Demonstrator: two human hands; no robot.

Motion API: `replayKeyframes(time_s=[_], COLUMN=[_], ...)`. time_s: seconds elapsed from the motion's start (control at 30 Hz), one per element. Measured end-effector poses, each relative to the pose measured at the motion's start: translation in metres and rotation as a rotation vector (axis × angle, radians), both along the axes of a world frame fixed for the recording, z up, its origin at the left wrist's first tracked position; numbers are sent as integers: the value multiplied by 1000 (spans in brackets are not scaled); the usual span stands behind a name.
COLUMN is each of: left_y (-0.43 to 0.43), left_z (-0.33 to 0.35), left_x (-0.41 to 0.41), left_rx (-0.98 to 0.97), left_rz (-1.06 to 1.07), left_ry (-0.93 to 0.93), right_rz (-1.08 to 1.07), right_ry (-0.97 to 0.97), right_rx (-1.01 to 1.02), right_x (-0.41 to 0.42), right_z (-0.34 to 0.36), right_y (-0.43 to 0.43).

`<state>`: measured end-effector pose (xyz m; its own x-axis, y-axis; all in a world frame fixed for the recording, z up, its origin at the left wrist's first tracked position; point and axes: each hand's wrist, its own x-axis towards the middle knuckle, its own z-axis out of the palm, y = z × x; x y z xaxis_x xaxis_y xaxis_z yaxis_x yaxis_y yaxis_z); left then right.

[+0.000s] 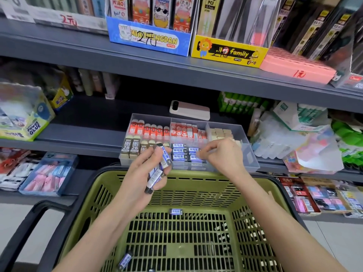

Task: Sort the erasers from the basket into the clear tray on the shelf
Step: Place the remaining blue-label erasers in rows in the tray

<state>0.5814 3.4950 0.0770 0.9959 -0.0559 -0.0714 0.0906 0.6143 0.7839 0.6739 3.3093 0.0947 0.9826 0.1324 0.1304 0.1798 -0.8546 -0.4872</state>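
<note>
A clear tray [250,156] with compartments sits on the middle shelf, holding red, brown 2B, cream and blue-label erasers [179,154]. My left hand [146,171] grips a bunch of blue-and-black erasers [157,174] above the far rim of the green basket [94,195]. My right hand [222,156] hovers over the tray's front blue-eraser compartment, fingertips pinched together at an eraser there; whether it grips that eraser is unclear. One blue eraser [176,211] lies against the basket's far wall and another [125,260] lies on its floor near the front left.
A pink phone [189,110] lies on the shelf behind the tray. Glue sticks [241,103] and plastic packs stand to the right, a glue box [25,122] to the left. A lower shelf holds boxed erasers [49,173]. The basket has a black handle [21,232].
</note>
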Motion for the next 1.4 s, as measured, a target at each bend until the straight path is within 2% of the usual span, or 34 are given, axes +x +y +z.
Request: replayKeyframes(time_s=[0.1, 0.17, 0.23, 0.3, 0.33, 0.4, 0.6, 0.67, 0.73, 0.8, 0.87, 1.07, 1.23, 1.33, 1.4], left_y=[-2, -2, -1, -1, -2, -3, -7, -7, -9, -10, -11, -10, -10, -10, -10], left_z=[0, 0, -1, -2, -3, -3, -2, -2, -2, -2, -2, -5, -5, -5, -4], left_x=[-1, -1, 0, 0, 0, -1, -5, -5, -5, -4, -4, -4, -3, -4, -4], left_rx=[13, -5, -28, -47, -51, -45, -4, -16, -30, -67, -90, -95, -102, -129, -139], left_rz=[-11, -19, -37, -44, -40, -34, -48, -46, -30, -8, 2, 6, 8, 14, 24], left_ry=[17, 22, 21, 11, 9, 12, -6, 0, 34, 76, 106, 112, 114, 136, 149], right_rz=[63, 67, 91, 194, 249, 281, 180, 102, -2, -48, -9, 45, 50, 38, 60], right_ry=[-62, -127, -177, -54, 32, 106, 58, -14, -80, -55, -12, 12, 100, -18, -154], right_rx=[-222, -279, -71, 293, 406, 493, 592, 486, 194, -99, -227, -359, -363, -423, -300], right_x=[2, 1, -13, -38, -51, -72, -75, -55, -31, -12, -1, 14, 16, 5, -10], right_z=[-1, 4, 13, 26, 32, 35, 27, 29, 28, 26, 21, 5, 1, 4, 9], right_y=[0, 1, 6, 15, 20, 29, 26, 7, -11, -21, -21, -6, -6, -5, 2])
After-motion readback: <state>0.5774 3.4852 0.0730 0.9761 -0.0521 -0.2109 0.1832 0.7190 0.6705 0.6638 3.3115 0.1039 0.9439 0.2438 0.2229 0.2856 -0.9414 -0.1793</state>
